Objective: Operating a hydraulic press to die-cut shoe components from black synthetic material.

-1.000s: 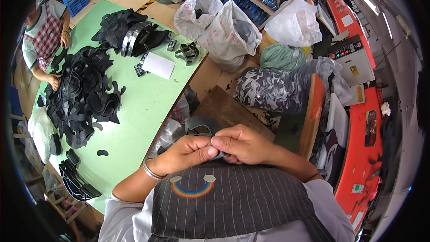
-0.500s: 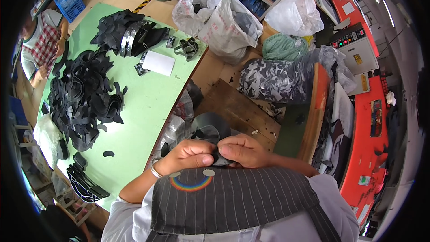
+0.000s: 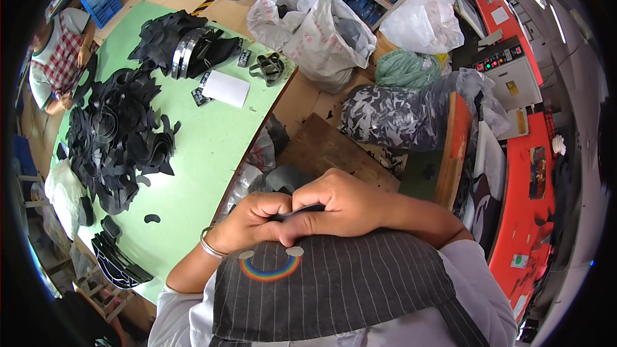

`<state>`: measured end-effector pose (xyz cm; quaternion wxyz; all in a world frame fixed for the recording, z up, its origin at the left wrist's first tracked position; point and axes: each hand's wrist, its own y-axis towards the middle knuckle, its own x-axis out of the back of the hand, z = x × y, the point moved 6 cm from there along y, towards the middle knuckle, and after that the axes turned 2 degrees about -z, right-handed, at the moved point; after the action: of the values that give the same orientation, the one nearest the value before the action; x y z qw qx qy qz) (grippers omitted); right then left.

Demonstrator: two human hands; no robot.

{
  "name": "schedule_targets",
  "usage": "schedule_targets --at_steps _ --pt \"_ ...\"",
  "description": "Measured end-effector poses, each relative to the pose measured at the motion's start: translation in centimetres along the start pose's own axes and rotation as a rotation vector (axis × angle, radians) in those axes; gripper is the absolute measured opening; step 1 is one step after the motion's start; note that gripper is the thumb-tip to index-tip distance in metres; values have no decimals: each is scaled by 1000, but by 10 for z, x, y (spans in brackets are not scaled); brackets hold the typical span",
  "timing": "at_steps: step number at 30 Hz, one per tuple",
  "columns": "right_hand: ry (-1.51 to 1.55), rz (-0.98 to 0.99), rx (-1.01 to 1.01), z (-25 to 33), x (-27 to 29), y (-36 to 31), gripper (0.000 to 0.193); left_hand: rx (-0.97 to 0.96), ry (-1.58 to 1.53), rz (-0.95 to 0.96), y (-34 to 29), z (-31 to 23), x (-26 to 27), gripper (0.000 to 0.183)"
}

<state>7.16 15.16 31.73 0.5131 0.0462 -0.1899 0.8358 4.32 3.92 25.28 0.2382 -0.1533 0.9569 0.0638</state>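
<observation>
My left hand and my right hand meet just beyond my striped dark apron. Both are closed, thumbs toward me, on a dark grey flexible piece. Only a narrow strip of it shows between the fingers; the hands cover its full shape. Past my knuckles a smooth, rounded dark grey surface shows; whether it belongs to the same piece I cannot tell. A bracelet circles my left wrist.
On the green table to my left lie a heap of black cut pieces, stacked curved strips and a white sheet. Across it stands a person. White sacks stand ahead; a red machine runs along the right.
My right hand has moved left and turned, its knuckles now higher and up against the left hand. The held piece, earlier showing as a curved band beyond the fingers, is now mostly covered.
</observation>
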Motion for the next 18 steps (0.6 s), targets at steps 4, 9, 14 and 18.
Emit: schedule_targets --at_steps 4,9,14,18 --pt "100 -126 -30 -13 -17 -11 33 -84 37 -41 -6 3 -6 22" --pt "551 -43 -324 -19 -34 -29 35 -115 16 20 -21 14 -15 20" --pt "609 -33 -335 -17 -40 -35 37 -132 36 33 -22 9 -19 26" --pt "535 -22 -274 -16 -44 -33 38 -157 46 29 -28 14 -19 30"
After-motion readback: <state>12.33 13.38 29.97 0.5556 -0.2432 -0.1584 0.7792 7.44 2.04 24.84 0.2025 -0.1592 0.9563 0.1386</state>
